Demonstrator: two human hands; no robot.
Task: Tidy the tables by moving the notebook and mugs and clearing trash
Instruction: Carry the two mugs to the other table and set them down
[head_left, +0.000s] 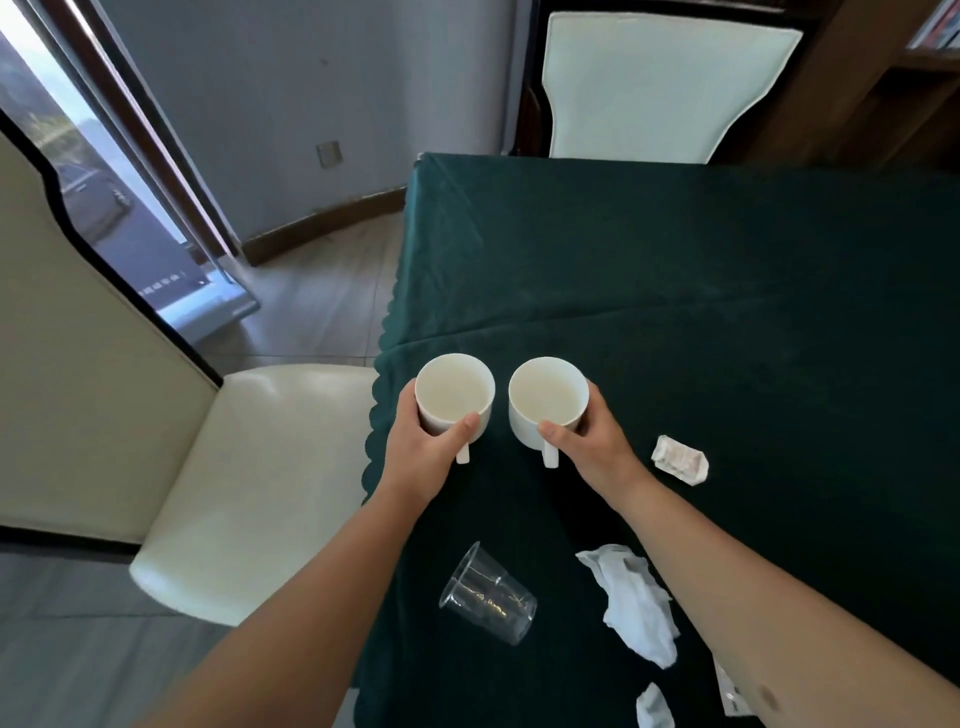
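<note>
Near the table's (727, 270) left edge, the left hand (421, 452) clasps one white mug (453, 389) and the right hand (592, 441) the other mug (548, 397), fingers (558, 430) curled around the bodies, not the handles, so either could slip or clink together.

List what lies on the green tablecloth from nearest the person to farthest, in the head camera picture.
Small crumpled tissue → clear plastic cup lying on its side → crumpled wrapper → two white mugs, one in the left hand, one in the right hand.
</note>
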